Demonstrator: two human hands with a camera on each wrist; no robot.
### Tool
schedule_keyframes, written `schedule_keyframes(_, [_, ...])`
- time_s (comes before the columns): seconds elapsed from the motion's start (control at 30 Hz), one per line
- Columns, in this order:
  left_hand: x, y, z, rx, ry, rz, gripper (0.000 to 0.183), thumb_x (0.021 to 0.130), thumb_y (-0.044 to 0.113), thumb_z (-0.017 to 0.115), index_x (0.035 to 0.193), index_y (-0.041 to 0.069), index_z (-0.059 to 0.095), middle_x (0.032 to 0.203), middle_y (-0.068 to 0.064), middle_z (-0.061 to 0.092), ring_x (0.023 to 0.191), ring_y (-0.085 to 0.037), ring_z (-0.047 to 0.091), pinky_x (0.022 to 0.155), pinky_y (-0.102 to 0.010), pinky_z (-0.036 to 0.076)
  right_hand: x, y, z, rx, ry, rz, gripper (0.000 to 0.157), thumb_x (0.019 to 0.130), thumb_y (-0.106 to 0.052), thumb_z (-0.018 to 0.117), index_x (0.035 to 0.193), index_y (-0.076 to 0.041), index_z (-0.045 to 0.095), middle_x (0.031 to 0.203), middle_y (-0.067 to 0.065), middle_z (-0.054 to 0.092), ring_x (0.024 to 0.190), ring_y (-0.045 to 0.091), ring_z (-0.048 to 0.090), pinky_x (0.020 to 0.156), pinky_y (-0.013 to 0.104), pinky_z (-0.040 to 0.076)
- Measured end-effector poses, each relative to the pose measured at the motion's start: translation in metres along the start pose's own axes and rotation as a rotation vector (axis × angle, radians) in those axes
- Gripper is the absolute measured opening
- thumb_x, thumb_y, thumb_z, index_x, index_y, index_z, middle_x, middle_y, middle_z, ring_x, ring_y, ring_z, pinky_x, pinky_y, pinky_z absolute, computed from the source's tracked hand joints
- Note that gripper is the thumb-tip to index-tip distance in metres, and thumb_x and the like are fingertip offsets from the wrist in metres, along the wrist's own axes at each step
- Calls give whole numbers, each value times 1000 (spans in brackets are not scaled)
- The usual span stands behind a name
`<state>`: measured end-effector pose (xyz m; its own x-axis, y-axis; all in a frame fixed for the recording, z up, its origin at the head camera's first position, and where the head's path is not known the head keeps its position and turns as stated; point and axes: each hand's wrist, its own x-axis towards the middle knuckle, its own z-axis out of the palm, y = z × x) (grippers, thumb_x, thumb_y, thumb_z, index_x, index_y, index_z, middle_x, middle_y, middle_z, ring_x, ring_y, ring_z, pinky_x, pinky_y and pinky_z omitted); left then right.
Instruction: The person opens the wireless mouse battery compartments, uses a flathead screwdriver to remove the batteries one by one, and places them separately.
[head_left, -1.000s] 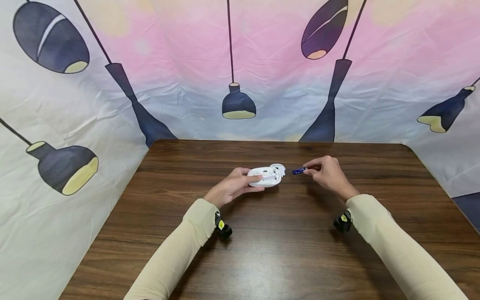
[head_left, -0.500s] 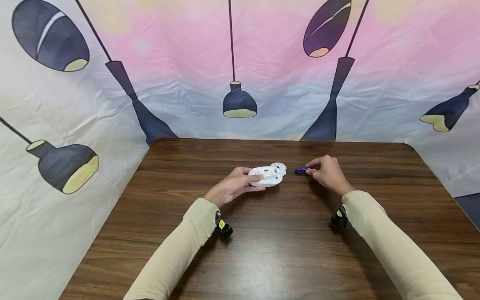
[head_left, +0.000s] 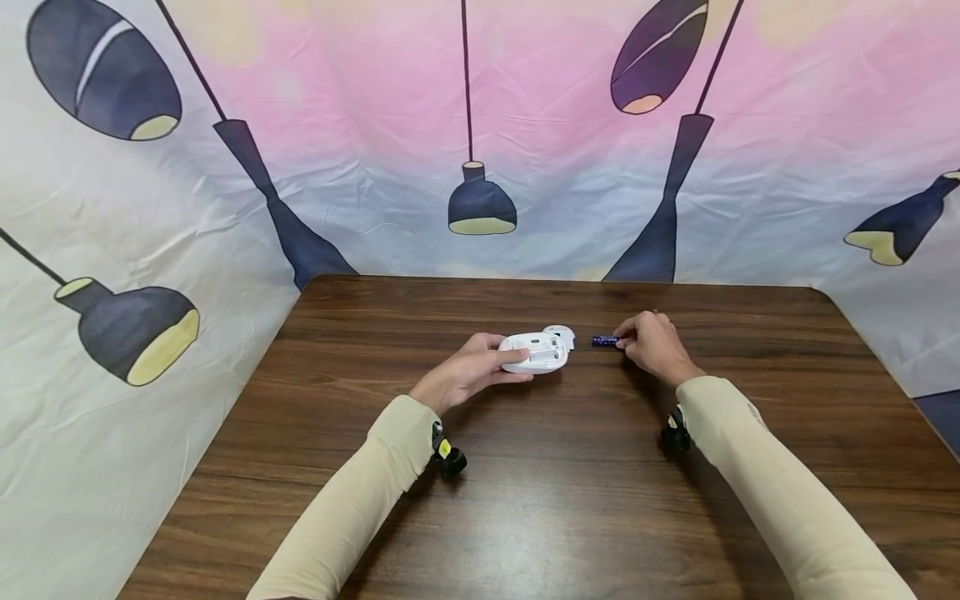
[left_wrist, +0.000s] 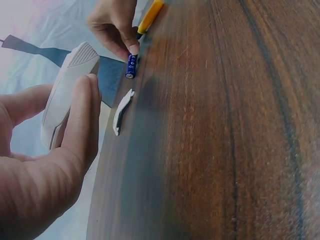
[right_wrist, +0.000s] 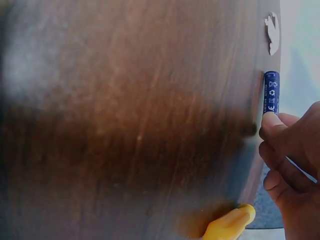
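Note:
My left hand (head_left: 468, 372) grips a white computer mouse (head_left: 534, 353), thumb on top and fingers beneath. Its underside faces up in the head view, showing an uncovered battery slot. Beyond it, on the table, is the thin white battery cover (head_left: 560, 335); the left wrist view shows this cover (left_wrist: 122, 112) edge-on. To the right of the mouse, my right hand (head_left: 654, 346) pinches one end of a blue battery (head_left: 605, 341) between thumb and fingers. The battery (right_wrist: 271, 92) is held low near the tabletop, its free end pointing towards the cover.
A yellow piece like a handle (left_wrist: 151, 16) lies beyond my right hand in the left wrist view; its rounded yellow end (right_wrist: 231, 223) shows in the right wrist view. The brown wooden table (head_left: 525, 500) ends at a patterned cloth (head_left: 405, 167) behind.
The battery has turned from slightly tilted to level, its printed side now showing. My right wrist has swung a little inward. My left hand keeps holding the mouse; the head view has shifted slightly.

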<state>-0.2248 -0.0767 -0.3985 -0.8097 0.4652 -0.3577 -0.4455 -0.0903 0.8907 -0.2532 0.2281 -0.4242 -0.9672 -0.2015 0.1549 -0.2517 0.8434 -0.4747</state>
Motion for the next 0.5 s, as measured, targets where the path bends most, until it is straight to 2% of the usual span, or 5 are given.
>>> schedule_keyframes(0.07, [0,0,0,-1,3,-5,43,101,-1,60,139,-12,44,129,-25,53,109,-29,64,95,-36,59,1,1,0,-11,-5,0,14,90,4,66,98,5,78,97,22,75,97,42,68,117,62,29])
schedule_keyframes(0.13, [0,0,0,-1,4,-8,43,101,-1,60,139,-12,44,129,-25,53,109,-29,64,95,-36,59,1,1,1,-19,-13,-1,15,91,5,65,99,5,77,98,22,74,97,42,69,120,63,23])
schedule_keyframes(0.3, [0,0,0,3,2,-5,44,101,-2,60,140,-13,44,129,-25,53,109,-29,64,95,-35,59,1,1,2,-20,-22,6,16,90,7,63,100,6,76,98,23,74,97,42,69,121,62,21])
schedule_keyframes(0.43, [0,0,0,5,2,-3,44,101,-2,60,140,-12,44,130,-25,53,109,-29,64,95,-35,59,2,0,2,-22,-15,10,16,91,6,64,100,6,77,99,24,74,98,42,68,119,63,24])
schedule_keyframes(0.5, [0,0,0,7,0,-1,43,101,-2,59,140,-12,44,130,-25,53,109,-29,64,95,-35,59,1,0,3,-21,-16,15,16,91,6,64,101,6,77,101,24,74,99,42,68,114,62,34])
